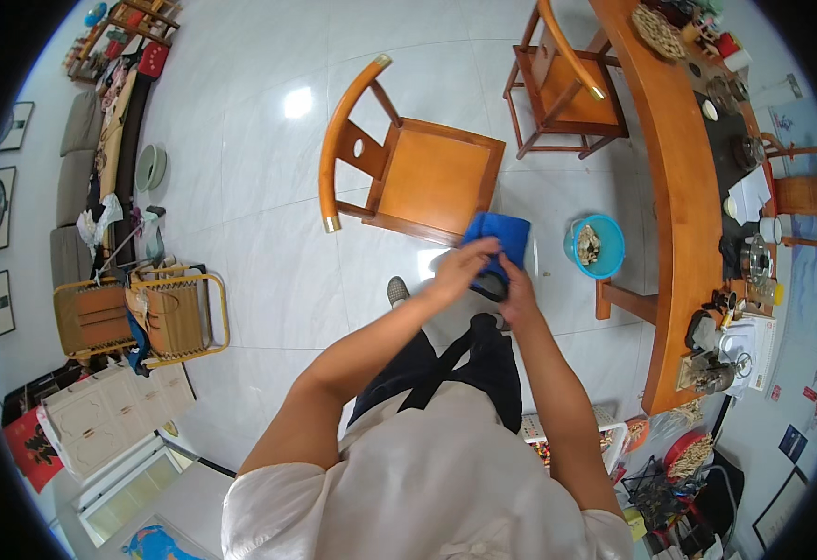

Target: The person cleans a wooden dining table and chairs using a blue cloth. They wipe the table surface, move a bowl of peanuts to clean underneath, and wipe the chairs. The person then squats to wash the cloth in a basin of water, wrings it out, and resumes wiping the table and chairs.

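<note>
A folded piece of blue fabric [503, 231] with a black part along its lower end is in front of me, close to the near corner of a wooden armchair [436, 171]. My right hand [519, 288] grips its right side, thumb uppermost. From the left, my left hand [463, 267] reaches across, its fingers on the front of the fabric; they are slightly blurred. Parts of the fabric are hidden behind both hands. Below them are my dark trousers and a shoe [398, 288] on the tiled floor.
Right of my hands stands a turquoise bucket [610, 255] with pale pieces inside, beside a long wooden table [681, 210] crowded with glass pots and papers. A second armchair [576, 98] is farther off. A folding chair [177, 315] is to the left, and a white basket [615, 437] by my right arm.
</note>
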`<state>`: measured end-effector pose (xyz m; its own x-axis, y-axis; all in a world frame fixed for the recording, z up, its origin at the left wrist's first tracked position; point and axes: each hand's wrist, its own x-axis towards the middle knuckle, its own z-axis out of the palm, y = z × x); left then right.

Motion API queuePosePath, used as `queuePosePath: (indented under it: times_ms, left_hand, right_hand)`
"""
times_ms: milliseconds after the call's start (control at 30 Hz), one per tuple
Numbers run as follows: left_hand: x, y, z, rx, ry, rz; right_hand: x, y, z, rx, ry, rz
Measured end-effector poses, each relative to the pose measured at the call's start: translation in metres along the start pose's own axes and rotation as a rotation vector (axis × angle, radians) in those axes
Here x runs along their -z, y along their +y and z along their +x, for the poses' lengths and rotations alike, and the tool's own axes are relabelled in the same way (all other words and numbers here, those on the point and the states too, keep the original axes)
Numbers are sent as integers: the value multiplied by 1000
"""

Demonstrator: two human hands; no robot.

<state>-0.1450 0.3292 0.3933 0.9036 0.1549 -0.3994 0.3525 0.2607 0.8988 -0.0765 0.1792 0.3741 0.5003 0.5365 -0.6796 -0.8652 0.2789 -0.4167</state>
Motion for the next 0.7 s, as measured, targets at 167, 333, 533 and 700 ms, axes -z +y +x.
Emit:
queuePosePath:
  times_ms: [167,333,533,700]
  left_hand:
    - [180,49,-20,-530,929,709]
    - [294,-17,-8,-124,624,131]
    - [272,-13,-14,221,644,-196]
    - [270,-17,-14,85,580,-147]
  right_hand:
    - [-139,83,72,272,-48,-442]
    - [-256,195,148,725,-69,-955]
    - [-335,132,231,949,138,-1145]
    - [-331,126,242,881,79,-1324]
